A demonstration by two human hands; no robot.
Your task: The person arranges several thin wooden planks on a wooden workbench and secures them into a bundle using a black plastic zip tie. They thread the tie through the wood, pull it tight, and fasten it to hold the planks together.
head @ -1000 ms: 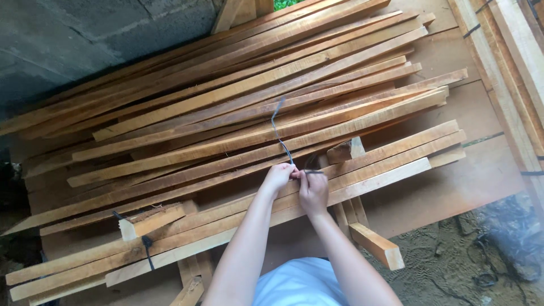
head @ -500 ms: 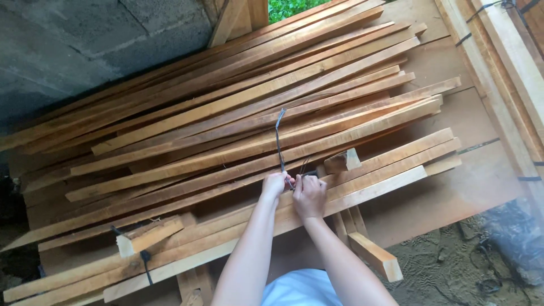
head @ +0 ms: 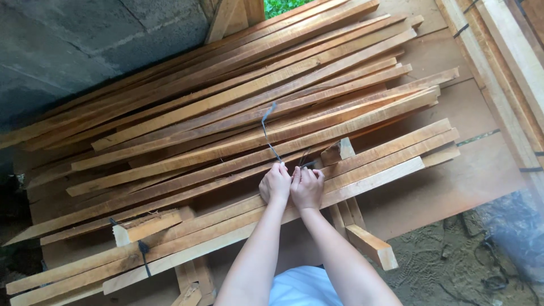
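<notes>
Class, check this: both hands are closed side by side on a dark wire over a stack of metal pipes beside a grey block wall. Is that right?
Not quite. The head view shows the left hand and right hand on the wire over wooden slats, not metal pipes. The block wall is as stated.

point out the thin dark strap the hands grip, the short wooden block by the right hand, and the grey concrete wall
thin dark strap (head: 265,122), head view, its free upper stretch
short wooden block (head: 338,152), head view, its top face
grey concrete wall (head: 85,39), head view, bare surface
</notes>
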